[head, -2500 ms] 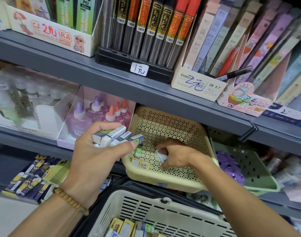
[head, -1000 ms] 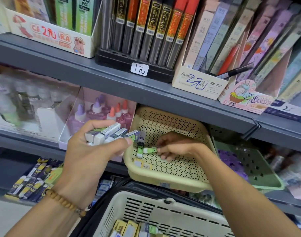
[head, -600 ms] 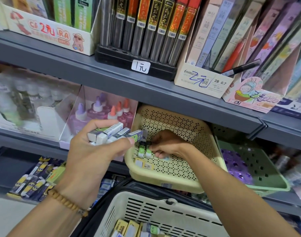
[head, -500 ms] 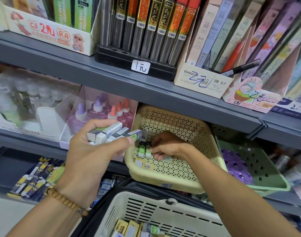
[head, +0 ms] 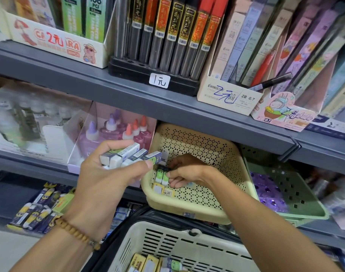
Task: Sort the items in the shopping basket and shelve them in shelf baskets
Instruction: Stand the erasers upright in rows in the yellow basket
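The left hand (head: 107, 179) is raised beside the left rim of the cream shelf basket (head: 189, 208), curled around a fan of boxed erasers (head: 126, 155). The right hand (head: 187, 171) reaches into the basket's front-left corner, fingertips pinching two green-ended erasers (head: 161, 175) there.

Right hand (head: 184, 171), earlier flat on the floor of the cream basket (head: 189, 210), is now setting a second green-capped eraser (head: 164, 176) beside the first (head: 158, 176), near the basket's left wall.
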